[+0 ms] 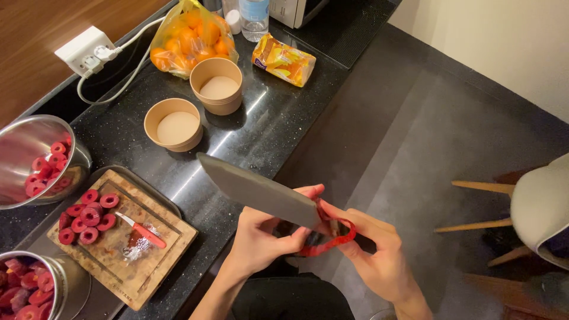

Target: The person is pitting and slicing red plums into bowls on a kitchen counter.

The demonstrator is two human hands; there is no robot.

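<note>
While the broad knife [261, 192] juts up and left over the edge of the black counter [267, 124], its handle is swallowed by both hands. The left hand [264, 240] curls around the base of the blade, fingers closed on it; the right hand [373, 252] grasps from the other side, pinching a red band [332, 240] looped near the handle, half hidden. What the band is made of is hard to tell. On the cutting board [121, 243] lie red fruit rings [86, 216] and a small red-handled knife [142, 231]. Two metal bowls are cut off at the left edge.
</note>
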